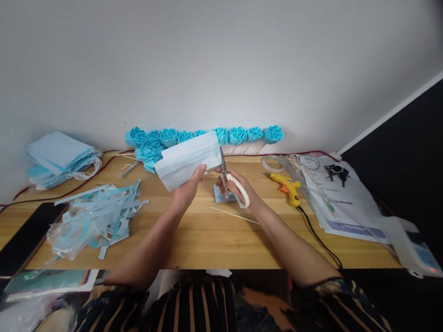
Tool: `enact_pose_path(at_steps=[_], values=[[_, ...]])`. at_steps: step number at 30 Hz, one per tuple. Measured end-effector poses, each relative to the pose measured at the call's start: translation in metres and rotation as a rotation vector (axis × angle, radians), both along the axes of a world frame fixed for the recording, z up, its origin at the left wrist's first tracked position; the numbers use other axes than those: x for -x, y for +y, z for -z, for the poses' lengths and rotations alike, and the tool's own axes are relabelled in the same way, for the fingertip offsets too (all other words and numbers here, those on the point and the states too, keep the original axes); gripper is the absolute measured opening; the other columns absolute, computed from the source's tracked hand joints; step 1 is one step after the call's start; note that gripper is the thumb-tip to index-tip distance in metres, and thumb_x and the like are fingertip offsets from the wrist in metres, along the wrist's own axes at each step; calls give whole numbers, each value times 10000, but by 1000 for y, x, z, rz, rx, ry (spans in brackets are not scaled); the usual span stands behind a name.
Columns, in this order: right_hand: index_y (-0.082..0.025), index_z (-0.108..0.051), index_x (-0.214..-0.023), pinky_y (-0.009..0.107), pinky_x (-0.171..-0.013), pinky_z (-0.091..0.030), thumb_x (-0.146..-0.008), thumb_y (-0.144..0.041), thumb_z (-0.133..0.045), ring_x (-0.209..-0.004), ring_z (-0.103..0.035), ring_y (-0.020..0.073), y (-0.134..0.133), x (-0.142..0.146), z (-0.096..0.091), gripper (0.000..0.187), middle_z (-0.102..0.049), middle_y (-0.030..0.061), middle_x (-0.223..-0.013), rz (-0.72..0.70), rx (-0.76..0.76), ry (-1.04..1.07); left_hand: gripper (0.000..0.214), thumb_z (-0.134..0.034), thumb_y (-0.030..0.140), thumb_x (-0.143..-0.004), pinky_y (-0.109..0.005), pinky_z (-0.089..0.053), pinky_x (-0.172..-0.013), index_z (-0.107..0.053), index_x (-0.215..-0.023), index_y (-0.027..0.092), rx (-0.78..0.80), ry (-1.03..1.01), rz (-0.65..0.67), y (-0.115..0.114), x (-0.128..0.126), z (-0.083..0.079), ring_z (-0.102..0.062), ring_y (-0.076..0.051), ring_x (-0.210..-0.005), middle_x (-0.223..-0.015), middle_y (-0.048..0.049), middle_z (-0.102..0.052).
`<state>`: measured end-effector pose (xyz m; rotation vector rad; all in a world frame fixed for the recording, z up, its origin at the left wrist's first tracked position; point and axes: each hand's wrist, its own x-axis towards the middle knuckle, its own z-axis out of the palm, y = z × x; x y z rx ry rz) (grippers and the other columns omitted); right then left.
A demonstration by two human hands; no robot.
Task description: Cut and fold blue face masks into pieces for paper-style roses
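Pinched in my left hand (190,187) is a pale blue face mask (188,159), raised above the table and slanting up to the right. My right hand (241,187) grips scissors (241,190) with white handles, their blades pointing up along the mask's right edge. Whether the blades have cut into the edge I cannot tell. Below my right hand, a small folded blue piece (223,194) lies on the table. Near it rests a thin pale stick (234,215). Behind the mask, blue flowers (238,134) on sticks lean in a row against the wall.
On the left are a stack of masks (59,154), blue offcuts (107,214) and a black phone-like slab (25,238). A yellow glue gun (289,187) with a black cord lies at right, beside papers (345,198), keys (338,172) and a wire coil (273,163).
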<state>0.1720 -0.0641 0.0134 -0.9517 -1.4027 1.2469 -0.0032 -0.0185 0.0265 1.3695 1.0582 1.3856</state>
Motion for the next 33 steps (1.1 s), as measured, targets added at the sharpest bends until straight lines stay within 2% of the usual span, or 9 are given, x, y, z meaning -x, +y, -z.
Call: enact_pose_path(at_steps=[6, 13, 22, 33], values=[[-203, -545, -1250, 256, -569, -408, -770, -717, -653, -671, -533, 125, 2, -1, 4, 711, -597, 27, -907, 2, -10, -10, 367, -621, 449, -808, -319, -454, -787, -505, -542, 224, 16, 94, -17, -4, 1, -4, -534, -177, -683, -615, -5, -540], [-211, -562, -1234, 255, -568, -398, -790, -699, -648, -669, -523, 123, 1, -1, 4, 665, -590, 22, -897, -2, -21, 6, 375, -586, 443, -826, -325, -445, -779, -478, -537, 229, -1, 134, 11, -5, 2, -7, -516, -181, -677, -613, -8, -522], [-212, -566, -1241, 260, -582, -403, -796, -712, -631, -676, -533, 127, 1, 0, 5, 672, -598, 27, -901, -8, -29, -10, 383, -609, 465, -811, -310, -449, -785, -488, -535, 228, 26, 106, -19, -6, 1, -9, -528, -178, -690, -615, -6, -524], [-207, -577, -1220, 259, -561, -405, -795, -704, -639, -655, -540, 126, 0, 1, 4, 657, -596, 21, -866, 16, -25, -6, 372, -608, 432, -811, -313, -450, -768, -472, -532, 227, 32, 96, 5, -6, 0, -9, -516, -175, -685, -619, -7, -514]])
